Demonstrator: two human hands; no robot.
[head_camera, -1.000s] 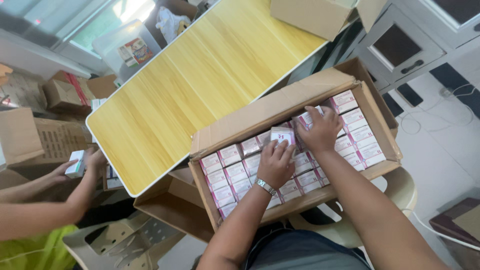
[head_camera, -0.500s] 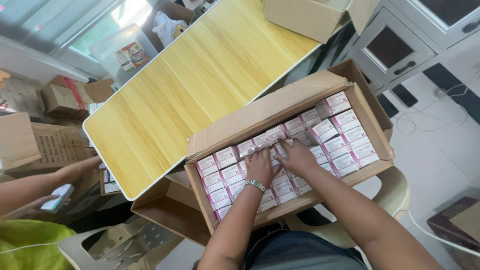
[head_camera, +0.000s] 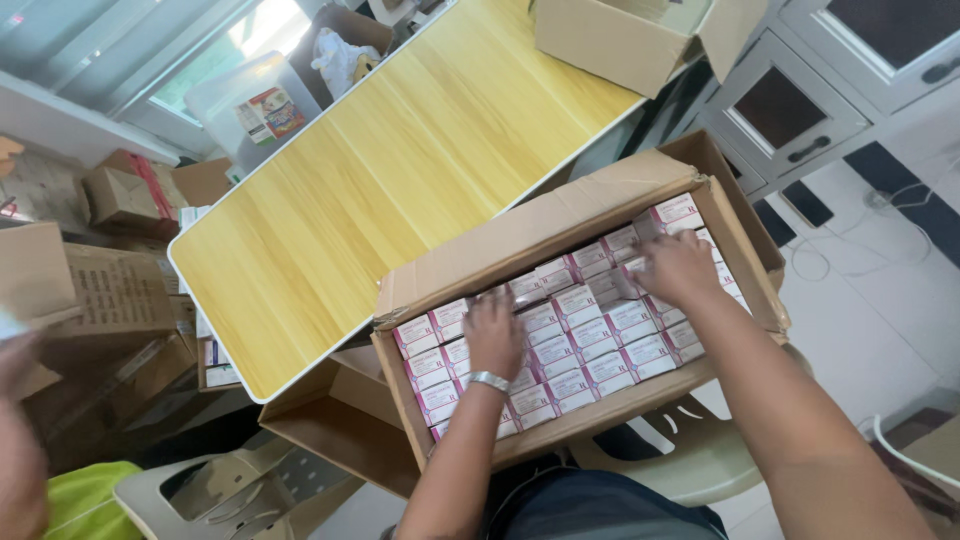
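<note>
Both hands, left (head_camera: 493, 335) and right (head_camera: 678, 268), lie flat on the small packs (head_camera: 585, 340), gripping nothing; the carton (head_camera: 560, 225) on my lap could tip and spill.

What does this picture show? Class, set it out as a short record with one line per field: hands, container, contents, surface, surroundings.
Left hand: left hand lies palm down on the small boxes, a metal wristband behind it.
Right hand: right hand rests on the boxes nearer the far end.
Container: open cardboard carton, flaps up.
Contents: small pink-and-white boxes packed in tight rows.
Surface: yellow wood-pattern table beside the carton, another cardboard box on its far end.
Surroundings: more cartons at left; another person's arm at the left edge.
</note>
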